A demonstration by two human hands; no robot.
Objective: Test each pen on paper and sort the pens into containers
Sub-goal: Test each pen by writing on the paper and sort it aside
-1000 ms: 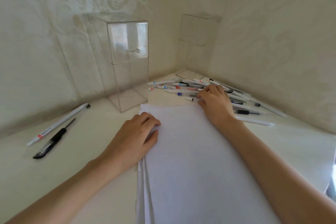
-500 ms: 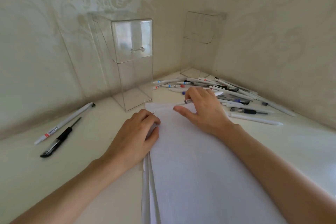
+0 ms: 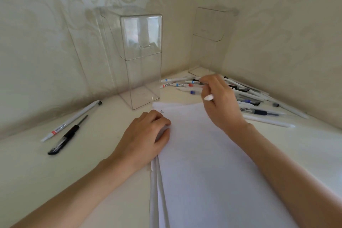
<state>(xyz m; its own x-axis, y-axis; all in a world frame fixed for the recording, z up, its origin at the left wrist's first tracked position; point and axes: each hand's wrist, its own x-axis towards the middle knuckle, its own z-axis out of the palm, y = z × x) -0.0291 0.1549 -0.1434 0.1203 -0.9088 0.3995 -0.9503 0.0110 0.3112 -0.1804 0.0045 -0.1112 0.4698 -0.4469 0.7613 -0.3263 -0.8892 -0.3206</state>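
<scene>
Right hand (image 3: 220, 102): fingers curled round the held pen (image 3: 208, 97). The pen is slim, white smooth plastic. Its rounded end shows below the fingers; the rest is blurred. The hand hangs over the far edge of the paper (image 3: 203, 163).

Left hand (image 3: 148, 135): fingers loosely curled, gripping nothing, resting on the paper's left edge.

Paper: several matte white sheets, with the edges fanned at the near left. A small ink mark (image 3: 162, 111) sits just past the left knuckles.

Pen pile (image 3: 249, 98): lies on the surface behind and right of the right hand, which hides part of it. The barrels are mostly white with blue, red and black parts, lying crossed.

Near container (image 3: 140, 57): tall, square-sectioned, clear hard plastic, upright just beyond the paper's far left corner. Far container (image 3: 209, 39): same shape, in the wall corner behind the pile.

Far left: a long white pen (image 3: 72, 120) and a black pen (image 3: 66, 137) lie side by side, well apart from the pile.

Surface (image 3: 55, 181): smooth, cream. Wallpaper (image 3: 55, 24): embossed scrolls.
</scene>
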